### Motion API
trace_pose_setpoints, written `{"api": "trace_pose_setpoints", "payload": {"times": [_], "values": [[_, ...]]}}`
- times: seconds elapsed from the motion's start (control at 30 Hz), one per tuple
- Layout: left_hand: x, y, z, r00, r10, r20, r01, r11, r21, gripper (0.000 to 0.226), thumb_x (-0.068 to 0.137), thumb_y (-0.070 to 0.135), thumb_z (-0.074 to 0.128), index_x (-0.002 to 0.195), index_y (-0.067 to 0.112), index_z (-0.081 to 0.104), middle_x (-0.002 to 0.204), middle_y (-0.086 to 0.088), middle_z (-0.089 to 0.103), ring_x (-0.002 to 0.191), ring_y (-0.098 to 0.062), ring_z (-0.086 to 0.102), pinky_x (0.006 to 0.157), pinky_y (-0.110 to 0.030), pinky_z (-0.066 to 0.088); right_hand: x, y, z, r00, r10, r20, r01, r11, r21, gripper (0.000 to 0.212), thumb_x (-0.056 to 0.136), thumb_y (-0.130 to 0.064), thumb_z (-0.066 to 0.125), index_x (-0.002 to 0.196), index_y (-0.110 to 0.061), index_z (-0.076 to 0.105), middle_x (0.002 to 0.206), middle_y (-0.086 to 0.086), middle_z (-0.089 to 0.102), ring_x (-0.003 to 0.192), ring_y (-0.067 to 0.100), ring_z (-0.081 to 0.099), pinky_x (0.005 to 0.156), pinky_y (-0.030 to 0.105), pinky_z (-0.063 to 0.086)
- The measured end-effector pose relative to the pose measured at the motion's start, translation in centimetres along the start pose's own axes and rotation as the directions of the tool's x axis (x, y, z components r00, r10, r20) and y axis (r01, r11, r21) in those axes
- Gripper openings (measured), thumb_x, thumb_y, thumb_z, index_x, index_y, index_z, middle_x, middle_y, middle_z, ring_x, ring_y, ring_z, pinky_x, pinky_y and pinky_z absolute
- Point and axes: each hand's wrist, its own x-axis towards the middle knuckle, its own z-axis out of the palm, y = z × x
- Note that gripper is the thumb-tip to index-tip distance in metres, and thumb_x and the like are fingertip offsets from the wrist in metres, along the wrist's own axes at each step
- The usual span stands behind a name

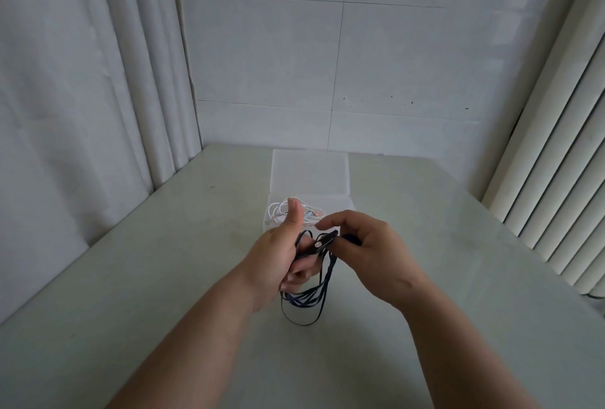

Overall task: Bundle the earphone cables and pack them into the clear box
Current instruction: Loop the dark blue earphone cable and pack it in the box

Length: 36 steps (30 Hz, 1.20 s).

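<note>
Head: cable (306,298) near box (344,205) front edge

- clear box (309,176), 12 o'clock on the table: translucent plastic, frosted, smooth
- white cables (274,210) inside it: glossy plastic sheath
- black cable (304,298): flat, matt, rubbery-looking jacket
- table (163,277): pale, smooth, faint sheen, a few scuffs
- curtain (82,81), 9 o'clock: white cloth, matt, pleated
- wall tiles (393,64), 12 o'clock: smooth, satin
- ribbed panel (556,163), 3 o'clock: white, material unclear
</note>
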Motion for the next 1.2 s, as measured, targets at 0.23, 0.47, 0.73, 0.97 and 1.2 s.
{"api": "trace_pose_setpoints", "payload": {"times": [0.23, 0.47, 0.73, 0.97, 1.2], "values": [[-0.1, -0.1, -0.3, 0.989, -0.063, 0.134, 0.06, 0.998, 0.033, 0.081, 0.069, 0.09, 0.018, 0.047, 0.013, 0.024, 0.054, -0.006, 0.02, 0.04, -0.014, 0.02, 0.047, -0.029, 0.008, -0.1, 0.1, 0.1, 0.993, 0.034, 0.112, -0.035, 0.999, 0.009, 0.028, 0.088, -0.002, 0.058, 0.088, -0.027, 0.071, 0.084, -0.003, 0.073, 0.074, 0.01, 0.062, 0.071, 0.019, 0.048], [-0.1, 0.4, -1.5, 0.994, 0.044, 0.097, -0.037, 0.997, -0.074, 0.061, 0.084, 0.062, 0.041, 0.053, 0.01, 0.049, 0.066, -0.015, 0.054, 0.045, -0.019, 0.041, 0.043, -0.025, 0.036, 0.1, 0.2, -0.7, 0.995, 0.08, 0.056, -0.088, 0.98, 0.179, 0.024, 0.095, -0.007, 0.048, 0.078, -0.019, 0.059, 0.048, -0.013, 0.037, 0.045, 0.007, 0.029, 0.043, 0.019, 0.022], [-0.1, 0.6, -2.0, 0.969, 0.223, -0.108, -0.23, 0.972, -0.056, 0.019, 0.077, 0.004, 0.064, 0.087, 0.014, 0.051, 0.068, -0.002, 0.059, 0.062, -0.019, 0.054, 0.07, -0.033, 0.045, 0.6, 0.2, -1.4, 0.953, 0.251, 0.168, -0.282, 0.546, 0.789, 0.017, 0.088, -0.005, 0.038, 0.074, -0.015, 0.042, 0.054, 0.0, 0.023, 0.043, 0.011, 0.017, 0.043, 0.023, 0.01], [-0.2, 1.2, -1.8, 0.931, 0.236, -0.277, -0.27, 0.958, -0.092, 0.01, 0.093, 0.006, 0.055, 0.092, 0.015, 0.059, 0.068, -0.002, 0.056, 0.08, -0.029, 0.066, 0.083, -0.047, 0.051, 0.5, 0.8, -2.5, 0.938, 0.188, 0.29, -0.339, 0.339, 0.878, 0.009, 0.066, -0.022, 0.048, 0.062, -0.016, 0.042, 0.053, -0.001, 0.027, 0.042, 0.011, 0.02, 0.042, 0.023, 0.012], [-0.4, 1.4, -1.5, 0.937, 0.149, -0.315, -0.135, 0.989, 0.066, 0.017, 0.099, 0.005, 0.047, 0.095, 0.016, 0.06, 0.073, -0.003, 0.055, 0.061, -0.025, 0.066, 0.048, -0.029, 0.05, 1.0, 1.2, -1.3, 0.918, 0.386, 0.088, -0.343, 0.665, 0.664, 0.044, 0.093, -0.037, 0.055, 0.061, -0.02, 0.03, 0.055, -0.001, 0.019, 0.049, 0.015, 0.013, 0.046, 0.028, 0.009]]}}
